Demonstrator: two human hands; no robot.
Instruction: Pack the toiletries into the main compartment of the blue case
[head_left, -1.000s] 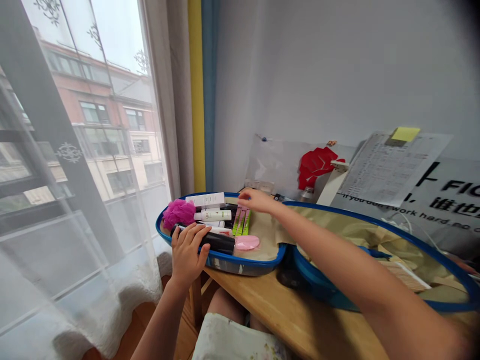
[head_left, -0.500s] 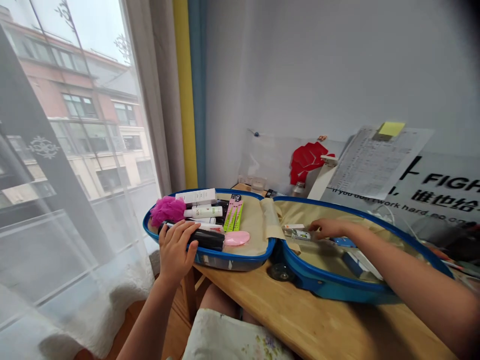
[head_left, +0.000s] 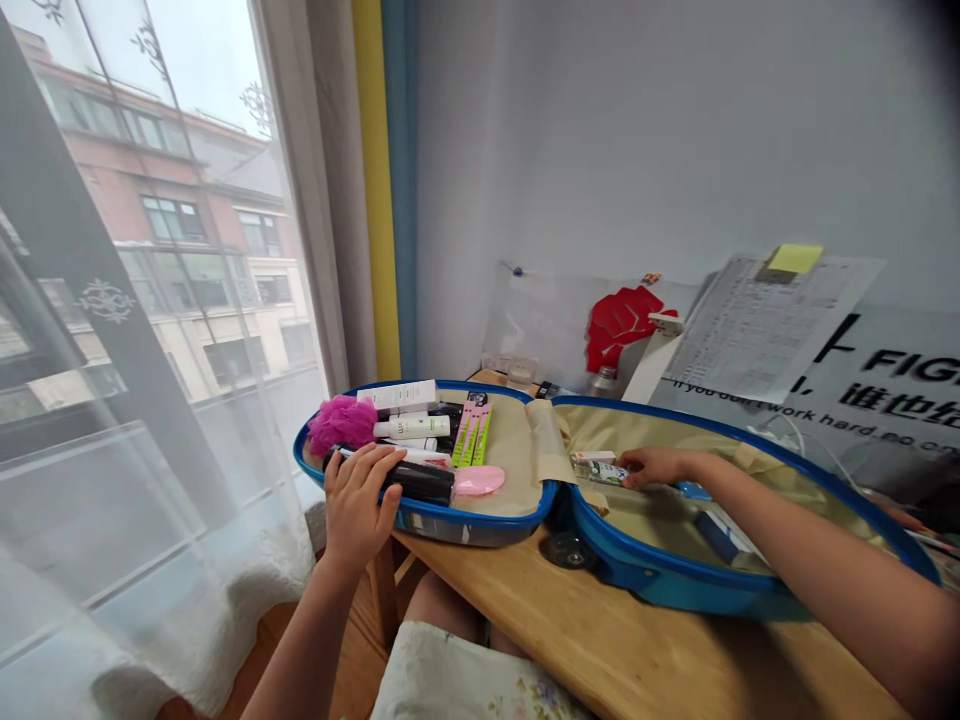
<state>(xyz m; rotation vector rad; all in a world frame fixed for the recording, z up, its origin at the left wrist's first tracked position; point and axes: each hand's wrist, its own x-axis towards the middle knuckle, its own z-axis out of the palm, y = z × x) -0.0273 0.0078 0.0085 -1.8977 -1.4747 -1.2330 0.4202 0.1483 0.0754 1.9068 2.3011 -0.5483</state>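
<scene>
An open blue suitcase (head_left: 480,521) lies on a wooden table (head_left: 637,650). Its left half holds a pink bath pouf (head_left: 341,422), white tubes (head_left: 411,428), a black bottle (head_left: 420,482), pink-and-green packets (head_left: 472,435) and a pink oval item (head_left: 480,481). My left hand (head_left: 358,505) rests over the near rim, fingers curled on the black bottle. My right hand (head_left: 660,466) reaches into the right half, its fingers closed on a small green-and-white tube (head_left: 598,470).
A sheer curtain (head_left: 150,400) and window fill the left. Against the wall stand a red paper cutout (head_left: 621,322), printed sheets with a yellow sticky note (head_left: 795,259) and a lettered sign (head_left: 885,395). Boxes (head_left: 720,535) lie in the suitcase's right half. My lap shows below the table edge.
My right hand left the packets in the left half, crossed to the right half and closed on the small tube. My left hand stayed on the black bottle.
</scene>
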